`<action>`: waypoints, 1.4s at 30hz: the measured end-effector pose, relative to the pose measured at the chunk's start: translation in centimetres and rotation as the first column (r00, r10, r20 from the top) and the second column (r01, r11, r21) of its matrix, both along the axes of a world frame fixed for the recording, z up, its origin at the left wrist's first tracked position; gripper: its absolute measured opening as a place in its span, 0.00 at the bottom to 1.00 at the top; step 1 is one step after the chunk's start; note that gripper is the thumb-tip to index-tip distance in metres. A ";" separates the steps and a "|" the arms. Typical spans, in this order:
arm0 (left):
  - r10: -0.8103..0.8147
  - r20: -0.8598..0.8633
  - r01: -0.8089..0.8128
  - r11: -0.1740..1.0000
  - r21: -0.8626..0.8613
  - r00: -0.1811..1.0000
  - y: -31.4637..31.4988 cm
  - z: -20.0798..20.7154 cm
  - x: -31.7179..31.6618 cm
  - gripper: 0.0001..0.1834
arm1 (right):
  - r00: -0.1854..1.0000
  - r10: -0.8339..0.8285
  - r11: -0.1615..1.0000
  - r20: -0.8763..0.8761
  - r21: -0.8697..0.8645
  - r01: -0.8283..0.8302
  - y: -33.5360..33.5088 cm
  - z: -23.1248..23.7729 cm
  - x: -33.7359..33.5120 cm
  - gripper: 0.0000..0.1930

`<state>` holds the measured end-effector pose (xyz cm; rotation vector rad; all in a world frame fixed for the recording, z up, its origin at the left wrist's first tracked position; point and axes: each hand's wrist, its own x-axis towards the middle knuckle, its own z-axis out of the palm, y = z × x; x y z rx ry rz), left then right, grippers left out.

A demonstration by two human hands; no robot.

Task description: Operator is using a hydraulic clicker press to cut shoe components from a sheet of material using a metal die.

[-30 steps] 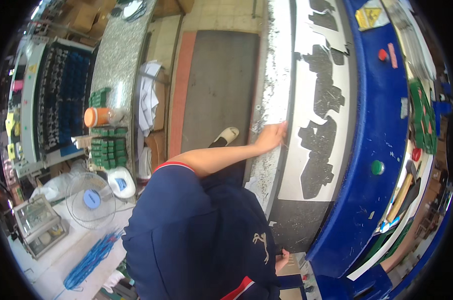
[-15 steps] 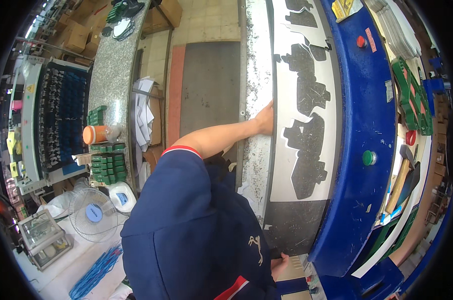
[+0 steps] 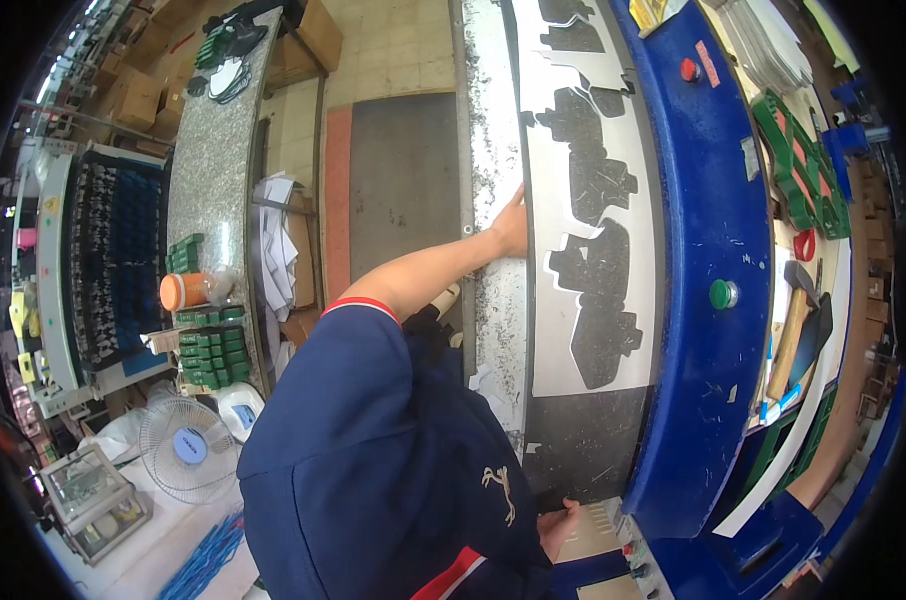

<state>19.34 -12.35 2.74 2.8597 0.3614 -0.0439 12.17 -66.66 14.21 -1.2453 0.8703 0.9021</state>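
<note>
A long dark board (image 3: pixel 583 440) lies lengthwise in front of me. On it rests a white sheet (image 3: pixel 563 375) with several dark, angular cut-out shapes (image 3: pixel 598 265) through which a dark surface shows. My left hand (image 3: pixel 511 228) reaches out to the board's left edge, about midway along. Its fingers disappear at that edge, so their grip is hidden. Low in the view, my right hand (image 3: pixel 556 530) is at the board's near end, beside its corner. Only part of it shows past my dark blue sleeve, and its grip cannot be made out.
Right of the board runs a blue machine beam (image 3: pixel 703 350) with a red button (image 3: pixel 690 69) and a green button (image 3: pixel 722 293). Beyond lie a hammer (image 3: pixel 795 345) and green cutting dies (image 3: pixel 798 165). At left stand a speckled counter (image 3: pixel 213 150), orange-lidded jar (image 3: pixel 183 291) and fan (image 3: pixel 188 450).
The whole view has shifted a little, so most things sit further left in the picture. Both hands stay at the same places along the board.
</note>
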 end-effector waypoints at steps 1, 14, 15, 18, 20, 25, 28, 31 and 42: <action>-0.010 0.003 0.010 1.000 0.001 1.000 -0.1 -0.2 0.1 0.37 | 1.000 -0.010 1.000 0.003 0.001 0.010 -0.2 -0.1 -0.1 0.25; 0.046 0.114 -0.053 0.997 0.062 0.992 -0.6 -1.7 0.1 0.35 | 1.000 -0.020 0.999 0.003 0.033 0.020 0.5 0.1 0.0 0.25; 0.051 0.160 -0.065 0.994 0.087 0.986 -0.6 -1.8 0.2 0.35 | 1.000 -0.020 1.000 -0.005 0.009 0.020 0.8 0.5 0.1 0.25; 0.046 0.263 -0.084 0.987 0.134 0.964 0.1 -2.0 0.3 0.35 | 1.000 -0.009 1.000 0.003 0.001 0.009 0.6 0.8 0.1 0.26; -0.005 0.226 -0.008 0.998 0.059 0.974 1.6 -2.9 0.9 0.34 | 1.000 0.016 1.000 0.011 0.024 -0.016 0.7 1.1 0.3 0.26; -0.008 0.096 0.010 1.000 -0.020 0.995 4.3 -4.6 3.0 0.34 | 0.988 0.140 0.990 0.066 -0.030 -0.139 1.2 2.2 0.3 0.25; -0.005 0.145 -0.007 0.997 0.079 0.989 4.4 -4.4 2.9 0.38 | 0.999 0.031 0.996 0.021 -0.080 -0.029 1.2 2.2 0.1 0.23; 0.017 0.093 -0.031 0.988 0.153 0.996 4.5 -4.9 2.7 0.39 | 0.997 0.075 0.988 0.026 -0.134 -0.070 1.1 2.2 0.6 0.23; 0.038 0.020 -0.040 0.992 0.121 0.999 4.5 -2.7 1.6 0.41 | 0.997 0.077 0.983 0.031 -0.170 -0.071 1.5 2.3 0.6 0.23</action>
